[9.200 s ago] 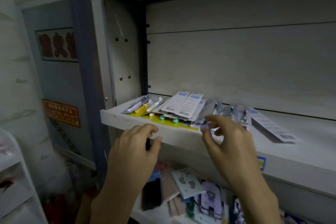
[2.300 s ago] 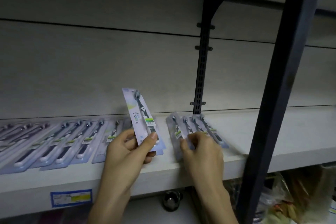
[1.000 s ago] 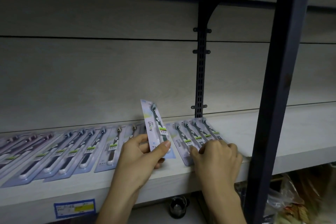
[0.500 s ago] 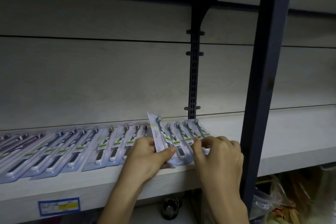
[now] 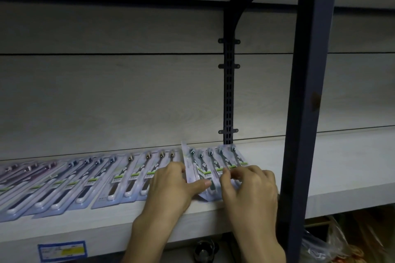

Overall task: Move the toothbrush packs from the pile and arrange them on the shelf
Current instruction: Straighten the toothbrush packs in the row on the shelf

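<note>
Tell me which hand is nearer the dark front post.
Right. The right hand sits just left of the dark front post; the left hand is farther left, holding a toothbrush pack.

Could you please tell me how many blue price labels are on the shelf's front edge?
1: the blue price label sits at the lower left of the shelf edge; the hands and frame post may hide others.

Dim, bluish light throughout, soft shadow under the upper board, mild wide-angle bending at the edges.

Pale blue toothbrush packs (image 5: 119,179), green-striped
</note>
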{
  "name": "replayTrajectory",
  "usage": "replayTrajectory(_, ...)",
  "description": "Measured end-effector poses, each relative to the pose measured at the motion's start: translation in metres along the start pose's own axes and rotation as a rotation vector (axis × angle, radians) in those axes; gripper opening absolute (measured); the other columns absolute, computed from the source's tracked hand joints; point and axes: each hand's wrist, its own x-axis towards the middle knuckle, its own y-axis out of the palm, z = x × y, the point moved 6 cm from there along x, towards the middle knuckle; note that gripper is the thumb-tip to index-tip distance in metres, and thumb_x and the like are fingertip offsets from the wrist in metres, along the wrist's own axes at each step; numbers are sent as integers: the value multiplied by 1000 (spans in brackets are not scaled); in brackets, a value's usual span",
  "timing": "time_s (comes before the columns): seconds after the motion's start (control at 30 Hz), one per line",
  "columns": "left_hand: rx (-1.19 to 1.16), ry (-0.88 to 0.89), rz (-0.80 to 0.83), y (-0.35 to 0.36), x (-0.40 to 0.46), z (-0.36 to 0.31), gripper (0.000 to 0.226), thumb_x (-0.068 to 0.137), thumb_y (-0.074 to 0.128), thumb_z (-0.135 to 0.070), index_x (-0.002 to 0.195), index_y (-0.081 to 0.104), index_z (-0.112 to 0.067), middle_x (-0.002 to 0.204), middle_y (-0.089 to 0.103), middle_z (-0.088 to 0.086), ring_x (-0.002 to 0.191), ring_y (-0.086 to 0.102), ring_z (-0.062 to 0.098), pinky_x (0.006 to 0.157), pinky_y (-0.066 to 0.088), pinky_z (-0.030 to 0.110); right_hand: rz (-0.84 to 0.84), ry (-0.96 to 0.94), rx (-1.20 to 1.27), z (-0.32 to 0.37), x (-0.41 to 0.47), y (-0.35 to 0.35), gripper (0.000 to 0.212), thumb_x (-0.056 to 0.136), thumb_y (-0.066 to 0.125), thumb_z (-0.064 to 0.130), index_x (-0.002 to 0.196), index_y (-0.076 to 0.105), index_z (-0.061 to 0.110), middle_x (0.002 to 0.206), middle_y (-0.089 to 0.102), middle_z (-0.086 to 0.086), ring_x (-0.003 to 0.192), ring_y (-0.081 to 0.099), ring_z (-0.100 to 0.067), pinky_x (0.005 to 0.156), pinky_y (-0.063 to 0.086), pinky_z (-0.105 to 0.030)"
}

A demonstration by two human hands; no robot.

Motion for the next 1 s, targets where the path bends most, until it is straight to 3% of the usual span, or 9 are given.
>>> replayTrajectory(0.07, 187, 0, -33, 1, 3, 2, 55, 67, 68, -67, 94, 67, -20, 92, 65, -4, 89, 58, 15, 72, 46, 28, 8, 5, 7, -2, 1, 2, 12, 76, 75, 24, 67, 72, 16, 72, 66, -2, 74, 39, -16, 62, 40, -32)
replayTrajectory(0.17, 351, 4, -31, 1, 4, 0, 65, 67, 60, -75, 107, 66, -24, 121, 58, 4, 116, 49, 24, 87, 41, 32, 31, 18, 24, -6, 3, 4, 13, 78, 72, 25, 68, 72, 16, 74, 66, -2, 76, 38, -16, 64, 39, -32)
replayTrajectory(0.23, 415, 3, -20, -1, 6, -1, 67, 68, 56, -76, 115, 63, -28, 130, 50, 7, 124, 40, 27, 95, 36, 35, 45, 13, 31, -6, 4, 6, 14, 79, 71, 26, 69, 72, 16, 75, 67, -2, 77, 39, -16, 65, 41, -33)
replayTrajectory(0.37, 507, -6, 30, 2, 10, 1, 72, 67, 49, -81, 121, 59, -34, 134, 44, 5, 127, 32, 27, 101, 28, 36, 67, 7, 67, -7, 6, 8, 15, 80, 69, 25, 69, 72, 15, 77, 67, -2, 80, 49, -24, 65, 47, -37)
replayTrajectory(0.53, 470, 20, 20, 8, 10, 4, 65, 68, 50, -80, 117, 59, -37, 131, 44, 2, 125, 31, 24, 99, 27, 34, 107, -2, 91, -10, 6, 9, 15, 81, 67, 26, 72, 73, 15, 79, 67, -2, 84, 49, -24, 67, 47, -37)
replayTrajectory(1.0, 279, 122, -238, -3, -15, 7, 49, 76, 59, -65, 116, 60, -36, 115, 56, -8, 113, 47, 16, 88, 35, 29, 258, -112, 91, -4, 11, 8, 20, 86, 60, 33, 91, 72, 18, 91, 67, -3, 93, 52, -26, 76, 47, -40)
